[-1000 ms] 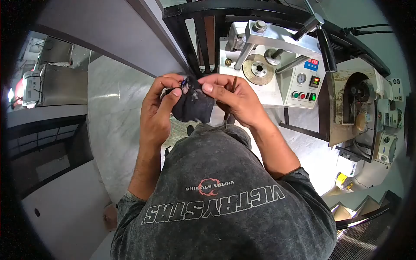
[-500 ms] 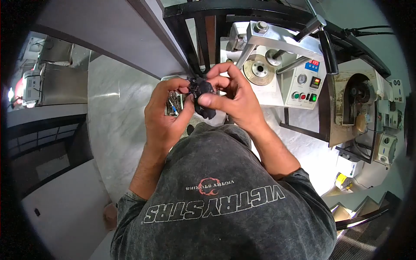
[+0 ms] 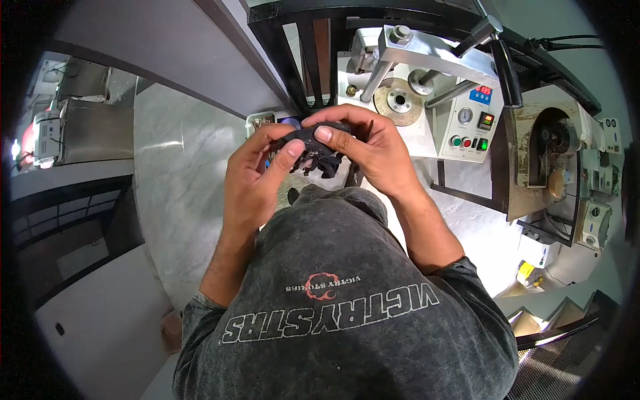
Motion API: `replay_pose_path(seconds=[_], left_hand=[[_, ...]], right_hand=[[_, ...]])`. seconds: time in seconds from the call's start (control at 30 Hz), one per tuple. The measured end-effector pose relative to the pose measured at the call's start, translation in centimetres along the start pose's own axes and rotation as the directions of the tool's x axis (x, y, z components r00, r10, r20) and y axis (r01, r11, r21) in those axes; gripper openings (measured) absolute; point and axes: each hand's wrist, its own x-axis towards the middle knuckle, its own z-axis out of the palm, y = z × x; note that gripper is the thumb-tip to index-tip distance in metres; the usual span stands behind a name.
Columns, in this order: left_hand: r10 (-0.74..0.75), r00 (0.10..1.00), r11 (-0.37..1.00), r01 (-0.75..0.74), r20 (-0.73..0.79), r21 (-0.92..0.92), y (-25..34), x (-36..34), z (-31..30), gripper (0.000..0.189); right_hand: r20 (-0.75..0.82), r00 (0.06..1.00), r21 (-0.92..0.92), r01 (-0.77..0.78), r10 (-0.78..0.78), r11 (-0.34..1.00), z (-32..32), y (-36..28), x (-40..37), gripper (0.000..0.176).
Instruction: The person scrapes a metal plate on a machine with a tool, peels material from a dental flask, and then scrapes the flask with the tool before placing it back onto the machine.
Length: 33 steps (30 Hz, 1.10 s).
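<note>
A crumpled black piece (image 3: 323, 160) with ragged, uneven edges is held between both hands in front of my chest. My left hand (image 3: 257, 170) grips its left side, thumb on top and fingers curled beneath. On the right side, my right hand (image 3: 373, 143) pinches it with the thumb pressed on the upper surface and the fingers behind. What the piece is made of cannot be made out. Just behind my left hand, a light-rimmed tray (image 3: 251, 124) with small items is partly covered by the hands.
A press with a metal crossbar (image 3: 440, 57), a round plate (image 3: 399, 102) and a control box (image 3: 467, 125) stands beyond my right hand. Farther right is a dusty machine housing (image 3: 527, 160). A grey panel (image 3: 180, 53) rises at the upper left.
The black piece has turned from upright to lying more across, its ragged part now facing me. My right thumb has moved up onto it, and my left thumb now rests on top.
</note>
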Motion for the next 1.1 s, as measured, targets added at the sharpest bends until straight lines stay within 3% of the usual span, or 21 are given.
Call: replay_pose_path(seconds=[0.13,0.23,0.33,0.43,0.5,0.53,0.57,0.6,0.63,0.7,0.83,0.9,0.97,1.1], left_hand=[[-0.037,0.999,0.997,0.038,0.013,-0.07,-0.1,-0.1,0.0,0.013],[-0.029,0.999,0.999,0.03,-0.042,0.025,-0.1,-0.3,0.3,0.017],[0.049,0.997,0.998,-0.052,-0.055,-0.046,-0.7,-0.3,0.2,0.014],[0.077,0.996,0.982,-0.084,-0.044,-0.17,-0.8,-0.6,0.6,0.013],[0.095,0.992,0.986,-0.105,-0.082,-0.13,-0.6,-0.8,0.6,0.014],[0.093,0.992,0.986,-0.103,-0.081,-0.129,-0.4,-0.8,0.5,0.014],[0.142,0.987,0.989,-0.139,-0.08,0.044,-0.1,-0.7,0.2,0.015],[0.192,0.979,0.961,-0.172,-0.073,0.215,0.0,-0.7,0.0,0.016],[0.191,0.979,0.961,-0.171,-0.076,0.217,-0.1,-0.7,-0.1,0.016],[0.26,0.963,0.901,-0.213,-0.077,0.378,-0.2,-0.7,-0.1,0.015],[0.313,0.948,0.866,-0.262,-0.055,0.426,-0.3,-0.7,-0.2,0.013],[0.394,0.919,0.714,-0.321,0.021,0.623,0.4,-0.8,-0.2,0.009],[0.429,0.9,0.643,-0.366,0.08,0.673,0.7,-0.6,-0.2,0.006],[0.515,0.833,0.441,-0.461,0.203,0.77,0.7,-0.2,-0.1,0.002]], right_hand=[[-0.02,0.999,0.047,0.035,-0.034,0.998,0.1,0.3,0.1,0.022],[-0.1,0.991,0.027,0.098,-0.095,0.995,0.1,0.9,0.2,0.02],[-0.089,0.991,0.016,0.101,-0.099,0.995,0.0,2.0,0.4,0.02],[-0.08,0.993,0.12,0.097,-0.087,0.988,0.5,2.7,0.6,0.015],[-0.149,0.975,-0.165,0.14,-0.165,0.976,1.0,2.0,0.2,0.015],[-0.209,0.931,-0.428,0.188,-0.299,0.884,0.9,0.9,-0.1,0.018],[-0.223,0.851,-0.551,0.293,-0.476,0.781,0.6,1.0,-0.2,0.019],[-0.159,0.842,-0.548,0.36,-0.516,0.755,0.4,0.3,-0.6,0.018],[-0.096,0.827,-0.54,0.424,-0.554,0.727,0.5,-0.7,-1.1,0.017],[0.087,0.859,-0.605,0.448,-0.504,0.659,1.1,-2.2,-1.6,0.014],[0.14,0.91,-0.716,0.365,-0.389,0.595,1.6,-2.3,-1.1,0.019],[0.135,0.941,-0.728,0.307,-0.311,0.612,1.6,-2.7,-1.1,0.022],[0.199,0.959,-0.801,0.277,-0.201,0.53,1.5,-3.6,-0.8,0.024],[0.209,0.966,-0.871,0.255,-0.153,0.42,1.5,-3.6,-0.5,0.027]])
